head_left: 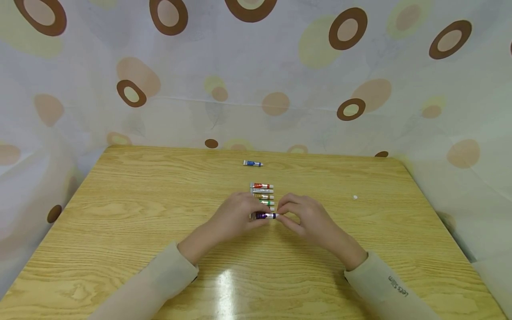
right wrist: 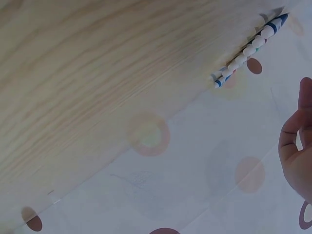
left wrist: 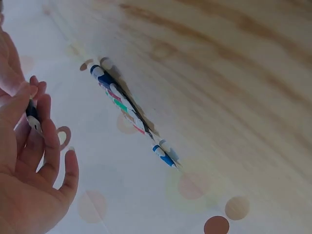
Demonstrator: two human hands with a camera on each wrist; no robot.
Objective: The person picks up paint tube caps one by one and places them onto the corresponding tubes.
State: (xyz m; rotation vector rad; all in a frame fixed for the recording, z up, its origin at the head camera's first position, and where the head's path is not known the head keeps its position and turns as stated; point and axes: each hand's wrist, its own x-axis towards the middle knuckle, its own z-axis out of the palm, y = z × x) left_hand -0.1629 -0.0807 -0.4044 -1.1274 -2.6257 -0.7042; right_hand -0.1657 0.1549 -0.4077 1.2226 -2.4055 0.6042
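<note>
My left hand holds a small purple paint tube, its body between thumb and fingers. At the tube's right end, the thumb and index fingertip of my right hand pinch the cap end, which they mostly hide. In the left wrist view the tube shows dark, with a pale end, among the fingers. Just behind my hands lies a row of paint tubes with white caps: a red tube, a silver-grey tube, an ochre tube, a green tube and others partly covered by my left hand.
A blue paint tube lies apart, farther back on the wooden table. Off to the right is a small white piece. A patterned curtain hangs behind the table and along both sides.
</note>
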